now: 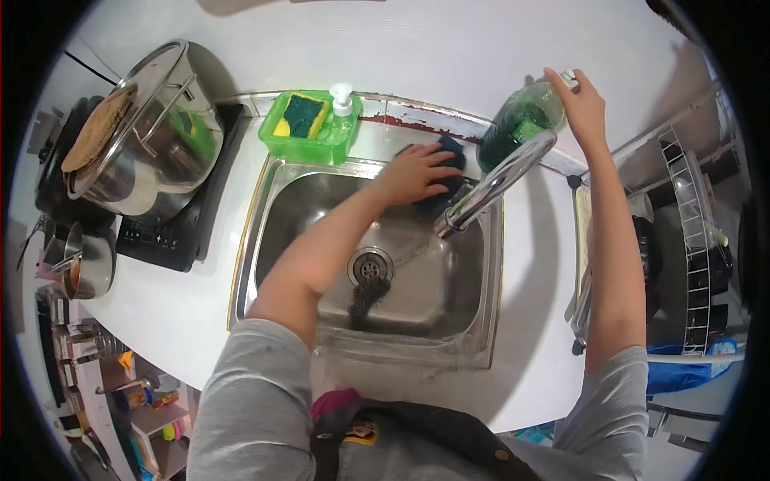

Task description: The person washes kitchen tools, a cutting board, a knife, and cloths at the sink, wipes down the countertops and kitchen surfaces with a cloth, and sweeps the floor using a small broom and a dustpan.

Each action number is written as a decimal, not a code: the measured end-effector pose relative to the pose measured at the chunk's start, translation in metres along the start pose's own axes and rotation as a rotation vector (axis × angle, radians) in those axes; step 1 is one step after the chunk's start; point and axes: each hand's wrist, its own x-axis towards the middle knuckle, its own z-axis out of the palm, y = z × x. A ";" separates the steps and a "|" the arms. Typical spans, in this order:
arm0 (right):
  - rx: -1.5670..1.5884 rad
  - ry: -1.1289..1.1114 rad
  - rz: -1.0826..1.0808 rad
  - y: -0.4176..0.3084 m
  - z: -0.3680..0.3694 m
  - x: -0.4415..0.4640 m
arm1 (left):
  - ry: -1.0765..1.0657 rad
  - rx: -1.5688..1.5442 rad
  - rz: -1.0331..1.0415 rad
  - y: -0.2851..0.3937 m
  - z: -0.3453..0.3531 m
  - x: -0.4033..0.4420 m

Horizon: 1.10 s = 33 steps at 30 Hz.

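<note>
Beneath the spread left grip (413,174) lies dark cloth (452,155); the right grip (584,111) pinches a bottle (520,120) by its cap (569,77).

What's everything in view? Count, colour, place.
Sink: 1, silver, centre
Tap: 1, silver, over sink
Bottle: 1, green, behind tap
Cloth: 1, dark, sink's back edge
Clump: 1, black, in sink
Caddy: 1, green, behind sink
Sponge: 1, yellow-green, in caddy
Pump: 1, white, at caddy
Cooktop: 1, black, left
Large pot: 1, silver, on cooktop
Small pots: some, silver, left
Wire rack: 1, white, right
Shelves: several, pale, lower left
Left hand: 1, bare, on cloth
Right hand: 1, bare, at bottle's top
</note>
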 end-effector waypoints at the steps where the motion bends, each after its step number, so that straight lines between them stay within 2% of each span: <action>1: 0.047 -0.038 0.060 0.001 -0.006 -0.008 | 0.021 0.008 -0.033 -0.004 -0.006 -0.013; 4: 0.446 0.129 0.157 0.003 -0.027 -0.051 | 0.069 0.058 -0.125 -0.015 -0.024 -0.051; 8: 0.585 0.442 0.184 0.018 -0.003 -0.136 | 0.021 0.092 -0.223 -0.008 -0.049 -0.104; 9: 0.569 0.432 0.200 0.002 0.013 -0.167 | -0.014 0.083 -0.247 -0.003 -0.054 -0.115; 10: 0.681 0.347 0.149 -0.006 0.038 -0.196 | 0.039 0.019 -0.308 0.004 -0.064 -0.122; 11: 0.810 0.167 0.216 -0.029 0.057 -0.220 | 0.096 0.001 -0.367 0.011 -0.078 -0.130; 12: 0.839 -0.008 0.139 -0.049 0.075 -0.238 | 0.147 -0.017 -0.424 0.019 -0.094 -0.139; 13: 0.817 -0.283 0.461 -0.077 0.088 -0.237 | 0.198 -0.035 -0.477 0.029 -0.112 -0.146; 15: 1.030 -0.478 0.490 -0.104 0.127 -0.233 | 0.250 -0.024 -0.607 0.058 -0.161 -0.160; 17: 1.107 -0.558 0.633 -0.138 0.148 -0.208 | 0.253 0.000 -0.756 0.083 -0.199 -0.184; 19: 1.218 -0.556 0.726 -0.162 0.170 -0.185 | 0.083 -0.019 -0.886 0.103 -0.218 -0.220; 21: 1.156 -0.567 0.767 -0.179 0.193 -0.165 | -0.159 0.062 -0.907 0.118 -0.219 -0.249; 23: 1.112 -0.588 0.763 -0.187 0.208 -0.158 | -0.249 0.074 -1.051 0.123 -0.198 -0.274; 25: 1.076 -0.606 0.724 -0.186 0.217 -0.153 | -0.251 0.323 -0.967 0.124 -0.177 -0.275; 26: 1.170 -0.608 0.652 -0.179 0.233 -0.151 | -0.264 0.413 -0.931 0.119 -0.172 -0.271; 28: 1.062 -0.597 0.332 -0.161 0.266 -0.156 | -0.197 0.438 -0.917 0.094 -0.164 -0.261; 31: 0.962 -0.534 0.640 -0.178 0.241 -0.156 | -0.141 0.487 -0.880 0.042 -0.145 -0.235; 33: 0.788 -0.458 0.575 -0.176 0.249 -0.156 | -0.094 0.494 -0.945 0.000 -0.130 -0.220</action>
